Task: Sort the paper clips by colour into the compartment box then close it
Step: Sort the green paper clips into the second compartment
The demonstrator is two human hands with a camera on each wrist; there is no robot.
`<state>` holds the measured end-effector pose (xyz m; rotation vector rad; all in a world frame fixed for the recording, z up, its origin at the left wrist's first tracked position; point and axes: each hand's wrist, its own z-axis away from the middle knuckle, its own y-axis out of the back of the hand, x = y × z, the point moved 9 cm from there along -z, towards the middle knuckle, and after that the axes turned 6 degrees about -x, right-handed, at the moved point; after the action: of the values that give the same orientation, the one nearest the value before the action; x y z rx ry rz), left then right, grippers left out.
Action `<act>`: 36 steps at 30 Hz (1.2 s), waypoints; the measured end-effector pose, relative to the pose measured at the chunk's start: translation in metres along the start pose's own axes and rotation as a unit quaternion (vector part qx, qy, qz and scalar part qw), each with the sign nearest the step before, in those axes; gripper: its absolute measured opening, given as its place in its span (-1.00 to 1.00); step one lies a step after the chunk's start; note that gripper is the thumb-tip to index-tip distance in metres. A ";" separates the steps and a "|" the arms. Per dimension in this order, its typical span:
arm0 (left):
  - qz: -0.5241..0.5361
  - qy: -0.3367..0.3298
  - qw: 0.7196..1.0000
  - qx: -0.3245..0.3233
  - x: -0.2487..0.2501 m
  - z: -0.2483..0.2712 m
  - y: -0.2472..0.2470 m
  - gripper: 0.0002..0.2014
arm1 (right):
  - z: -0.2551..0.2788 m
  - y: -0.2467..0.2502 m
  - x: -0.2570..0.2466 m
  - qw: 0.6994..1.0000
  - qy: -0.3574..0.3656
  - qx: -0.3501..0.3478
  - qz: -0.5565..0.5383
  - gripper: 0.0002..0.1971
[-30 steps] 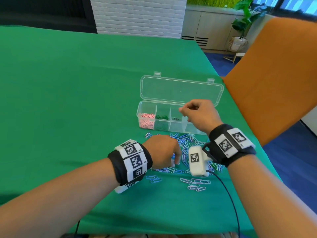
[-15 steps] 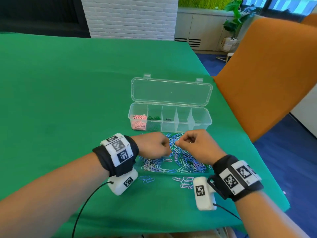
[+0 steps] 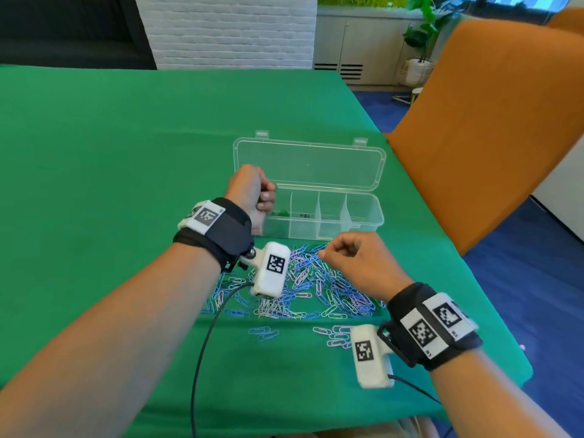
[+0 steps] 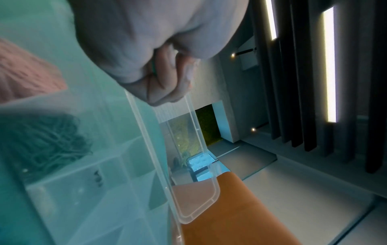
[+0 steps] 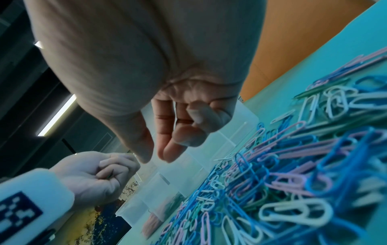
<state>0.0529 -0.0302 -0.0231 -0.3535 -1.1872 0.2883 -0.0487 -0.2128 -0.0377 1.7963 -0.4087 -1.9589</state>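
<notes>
A clear compartment box [image 3: 363,223] stands with its lid [image 3: 309,165] tipped back. My left hand [image 3: 265,197] hovers in a fist over the box's left end, covering the pink clips. A green paper clip [image 4: 154,66] shows between its curled fingers. Green clips [image 3: 279,213] lie in the second compartment, and the three compartments to the right look bare. The pile of blue, pink, white and green clips [image 3: 316,289] lies in front of the box. Above its far edge hangs my right hand [image 3: 328,252], fingers curled. Thumb and forefinger tips [image 5: 156,159] sit slightly apart with nothing between them.
An orange chair back [image 3: 489,121] stands close on the right, past the edge of the green table [image 3: 126,184]. A few blue clips [image 3: 264,332] and some pink ones [image 3: 335,336] lie apart near the front edge.
My left hand lifted off the pile and moved forward to the box's left end. My right hand came back from the box to the pile and stays there.
</notes>
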 end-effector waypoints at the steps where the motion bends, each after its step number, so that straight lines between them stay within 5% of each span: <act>1: 0.007 0.003 1.000 -0.008 0.003 -0.001 -0.003 -0.80 | 0.000 -0.001 0.001 1.000 0.000 -0.001 -0.001 -0.81; 6: 0.061 0.015 0.998 -0.001 0.007 -0.010 -0.006 -0.78 | 0.000 -0.008 0.002 1.000 0.000 -0.006 -0.006 -0.81; 10: 0.115 0.018 0.993 -0.008 0.002 -0.015 -0.003 -0.50 | 0.001 -0.008 0.001 1.000 0.004 -0.010 0.000 -0.81; 20: 0.010 -0.051 0.997 -0.053 0.005 -0.014 -0.007 -0.16 | 0.002 -0.010 0.001 1.000 -0.002 -0.026 0.003 -0.81; 29: -0.088 -0.132 0.986 -0.054 0.016 -0.010 -0.013 -0.25 | 0.001 0.018 -0.001 1.000 -0.002 0.009 -0.005 -0.81; 36: -0.176 -0.133 0.973 -0.075 0.008 -0.015 -0.014 -0.43 | 0.009 0.087 0.000 0.988 0.002 0.115 -0.102 -0.85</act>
<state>0.0705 -0.0420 -0.0159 -0.2325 -1.5143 -0.0669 -0.0463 -0.2877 0.0071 2.0557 -0.4832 -2.1193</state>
